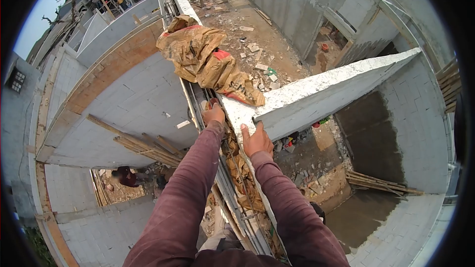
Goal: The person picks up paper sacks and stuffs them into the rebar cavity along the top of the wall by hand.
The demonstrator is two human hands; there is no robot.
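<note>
My left hand is closed at the narrow channel of long bars beside the wall top. A bit of something reddish shows at its fingers, too hidden to name. My right hand grips the corner of the white, rough-topped wall. Its thumb lies on top, while the other fingers bend over the edge and are partly hidden. A small dark piece shows by the index fingertip. Just beyond both hands, a crumpled brown cement sack with red patches drapes over the wall top.
Deep drops lie on both sides of the wall. Bamboo poles lean low on the right, with more poles on the left. Another person is far below at left. Rubble covers the ground ahead. Crumpled brown sacking fills the channel between my arms.
</note>
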